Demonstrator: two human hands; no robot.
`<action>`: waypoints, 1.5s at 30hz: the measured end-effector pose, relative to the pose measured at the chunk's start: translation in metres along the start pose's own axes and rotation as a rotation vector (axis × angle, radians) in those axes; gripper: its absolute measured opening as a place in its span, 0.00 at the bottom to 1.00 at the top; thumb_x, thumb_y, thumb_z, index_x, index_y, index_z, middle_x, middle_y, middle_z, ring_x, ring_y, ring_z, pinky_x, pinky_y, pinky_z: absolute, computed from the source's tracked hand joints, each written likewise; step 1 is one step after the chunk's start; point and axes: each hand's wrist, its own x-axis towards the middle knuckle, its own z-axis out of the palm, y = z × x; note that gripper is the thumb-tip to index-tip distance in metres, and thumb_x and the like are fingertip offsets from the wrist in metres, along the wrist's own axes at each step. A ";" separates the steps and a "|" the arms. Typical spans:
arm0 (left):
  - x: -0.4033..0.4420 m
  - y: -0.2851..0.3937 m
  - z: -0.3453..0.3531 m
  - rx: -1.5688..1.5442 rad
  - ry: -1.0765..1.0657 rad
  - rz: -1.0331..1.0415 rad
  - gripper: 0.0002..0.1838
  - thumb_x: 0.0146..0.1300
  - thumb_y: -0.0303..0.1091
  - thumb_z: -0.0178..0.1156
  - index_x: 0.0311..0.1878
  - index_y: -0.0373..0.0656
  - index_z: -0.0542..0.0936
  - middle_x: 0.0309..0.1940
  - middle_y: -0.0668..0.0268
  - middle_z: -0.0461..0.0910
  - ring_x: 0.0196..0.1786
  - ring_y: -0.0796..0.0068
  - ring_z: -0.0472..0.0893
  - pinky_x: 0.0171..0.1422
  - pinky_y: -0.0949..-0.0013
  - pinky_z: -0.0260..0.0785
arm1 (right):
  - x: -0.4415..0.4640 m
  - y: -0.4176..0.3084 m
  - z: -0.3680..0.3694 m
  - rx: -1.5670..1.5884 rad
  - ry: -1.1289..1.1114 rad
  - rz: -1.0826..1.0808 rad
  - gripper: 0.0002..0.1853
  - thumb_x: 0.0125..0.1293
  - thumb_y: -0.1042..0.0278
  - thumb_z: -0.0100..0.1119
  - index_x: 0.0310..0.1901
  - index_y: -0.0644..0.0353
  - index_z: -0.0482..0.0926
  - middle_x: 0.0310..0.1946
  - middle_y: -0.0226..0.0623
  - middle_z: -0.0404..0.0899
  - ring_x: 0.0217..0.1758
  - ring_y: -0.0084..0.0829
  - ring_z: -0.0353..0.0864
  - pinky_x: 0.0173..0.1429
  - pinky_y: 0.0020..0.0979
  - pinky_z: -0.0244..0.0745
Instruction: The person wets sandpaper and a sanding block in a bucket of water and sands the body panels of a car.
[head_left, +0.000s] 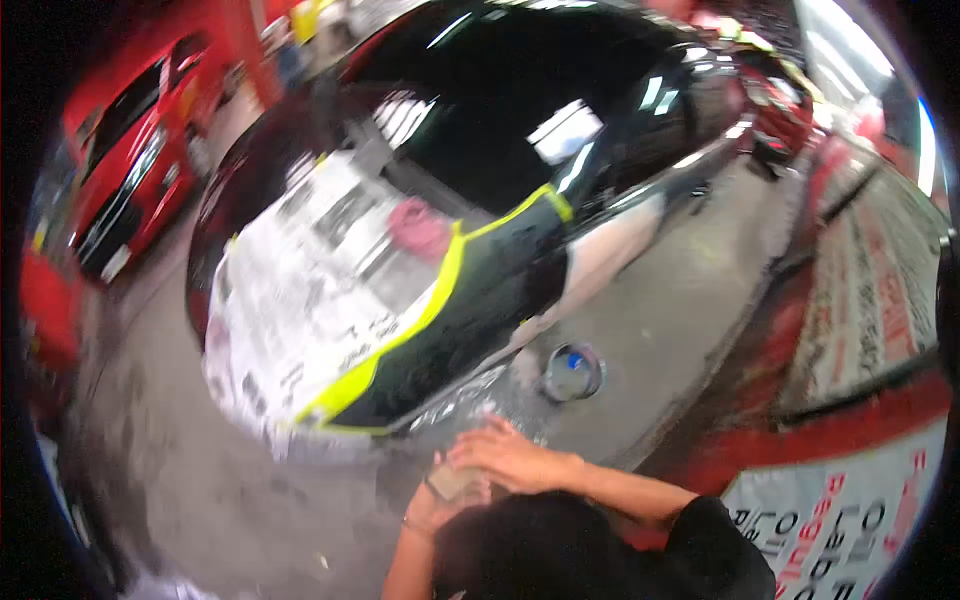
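My left hand (430, 507) is low in the view, its fingers closed around a small tan flat piece (455, 482) that looks like a sanding pad or folded sandpaper. My right hand (512, 456) comes in from the right and lies over the top of this piece, its fingers bent at the far edge. Motion blur hides the finer finger detail. In front of both hands is a car fender (460, 310), dark and dull, edged with yellow masking tape (450, 270). White masking paper (290, 290) covers the hood beside it.
A bucket (573, 373) with something blue inside stands on the floor near the fender. A pink cloth (420, 229) rests on the masked hood. Red cars (140, 160) are parked at the left. A printed banner sheet (840, 520) lies at the lower right.
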 end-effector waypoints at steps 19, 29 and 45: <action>0.012 -0.093 0.089 1.140 -0.233 -0.233 0.36 0.85 0.38 0.65 0.89 0.37 0.65 0.75 0.58 0.81 0.73 0.73 0.80 0.78 0.65 0.74 | -0.107 -0.184 0.132 0.233 1.657 0.979 0.17 0.73 0.68 0.77 0.57 0.64 0.83 0.58 0.45 0.86 0.57 0.35 0.89 0.61 0.36 0.85; -0.046 -0.119 0.080 1.159 -0.228 -0.239 0.41 0.82 0.40 0.69 0.90 0.41 0.62 0.81 0.60 0.73 0.79 0.67 0.75 0.79 0.60 0.74 | -0.127 -0.256 0.172 0.770 1.772 0.828 0.23 0.74 0.71 0.76 0.67 0.61 0.81 0.53 0.36 0.89 0.51 0.25 0.89 0.55 0.31 0.86; 0.000 -0.030 0.089 0.839 -0.322 -0.338 0.43 0.80 0.32 0.69 0.92 0.52 0.61 0.78 0.65 0.75 0.78 0.72 0.75 0.82 0.63 0.73 | -0.046 -0.232 0.139 0.125 1.518 1.042 0.25 0.66 0.72 0.80 0.64 0.59 0.87 0.66 0.41 0.86 0.60 0.35 0.88 0.63 0.35 0.82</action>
